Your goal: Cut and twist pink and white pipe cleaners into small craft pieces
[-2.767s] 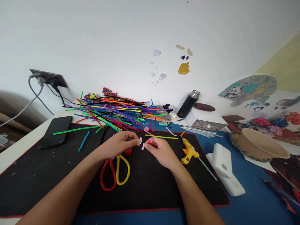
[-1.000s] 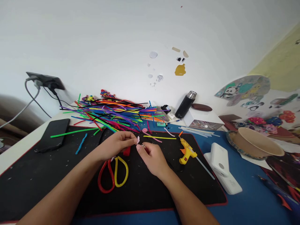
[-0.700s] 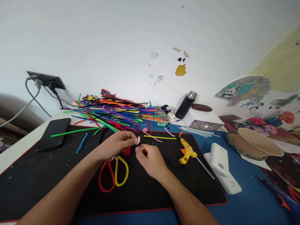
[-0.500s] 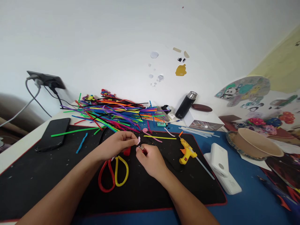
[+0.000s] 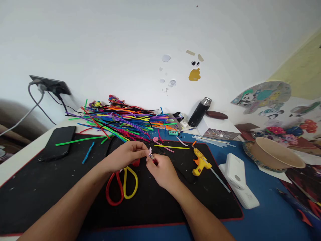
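My left hand (image 5: pixel 131 154) pinches a small pale pink fuzzy piece (image 5: pixel 150 151), probably coiled pipe cleaner, between thumb and fingertips. My right hand (image 5: pixel 163 170) is closed around a red lighter (image 5: pixel 153 158), its metal top just under the pink piece. I cannot make out a flame. Below my left hand, scissors (image 5: pixel 130 182) with one red and one yellow handle lie on the black mat (image 5: pixel 160 207), their blades hidden. Beyond my hands rest a pink coil (image 5: pixel 155 139) and a yellow pipe cleaner (image 5: pixel 173 147).
A heap of coloured pipe cleaners (image 5: pixel 125 118) lies along the wall. To the right are a yellow glue gun (image 5: pixel 200 162), white power banks (image 5: pixel 235 172), a beige bowl (image 5: pixel 276 155) and a black flask (image 5: pixel 200 112). A phone (image 5: pixel 57 142) lies at the left.
The lighter's metal top has come up close to the pink piece, closing the small gap between my hands. The view has shifted slightly.
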Tool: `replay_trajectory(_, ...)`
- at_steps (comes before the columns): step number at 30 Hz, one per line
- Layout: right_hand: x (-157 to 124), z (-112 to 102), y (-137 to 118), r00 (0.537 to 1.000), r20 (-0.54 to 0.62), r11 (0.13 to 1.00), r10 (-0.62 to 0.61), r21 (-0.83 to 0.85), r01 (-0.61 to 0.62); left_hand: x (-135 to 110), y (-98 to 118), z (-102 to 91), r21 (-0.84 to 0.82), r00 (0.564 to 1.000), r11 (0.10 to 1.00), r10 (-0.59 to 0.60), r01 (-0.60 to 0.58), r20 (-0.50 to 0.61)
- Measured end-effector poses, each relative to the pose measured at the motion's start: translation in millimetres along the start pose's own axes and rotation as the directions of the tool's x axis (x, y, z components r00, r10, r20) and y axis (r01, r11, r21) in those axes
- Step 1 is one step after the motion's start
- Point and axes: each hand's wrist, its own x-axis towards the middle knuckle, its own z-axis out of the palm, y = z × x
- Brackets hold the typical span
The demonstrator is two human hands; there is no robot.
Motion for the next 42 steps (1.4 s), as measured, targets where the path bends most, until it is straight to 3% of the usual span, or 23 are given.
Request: replay_trajectory(42, 3.2, -6.7, 1.9, 1.0, 0.017, 1.0, 0.025, -0.014, -0.025, 0.7, -6.2, -3.9, 0.014, 0.998, 1.0, 0.003, -0.003, 0.062)
